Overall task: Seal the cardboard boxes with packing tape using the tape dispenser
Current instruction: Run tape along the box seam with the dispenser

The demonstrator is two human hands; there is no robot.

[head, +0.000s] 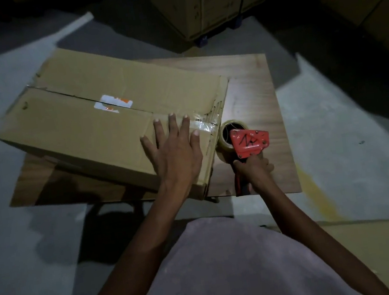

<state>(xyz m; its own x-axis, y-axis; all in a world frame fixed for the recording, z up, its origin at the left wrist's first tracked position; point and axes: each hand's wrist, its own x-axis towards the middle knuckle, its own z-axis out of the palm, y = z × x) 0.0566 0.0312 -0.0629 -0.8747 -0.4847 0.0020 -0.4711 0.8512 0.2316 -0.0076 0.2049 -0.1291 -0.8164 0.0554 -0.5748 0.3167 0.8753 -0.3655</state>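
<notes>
Now the left hand (175,147) is lying flat with fingers spread on top of the cardboard box (101,125), its grip apart and pressing near the box's right end; the box is sitting on the wooden desk (252,90), overhanging the desk's left edge; a strip of clear packing tape (204,125) is running across the box top by the fingertips toward the right end; the right hand (253,168) is holding the red tape dispenser (248,144), its grip clamped round the handle, just beside the box's right end, near the desk's front edge; stacked cartons (213,1) are standing in the dark beyond the desk's far edge.
</notes>
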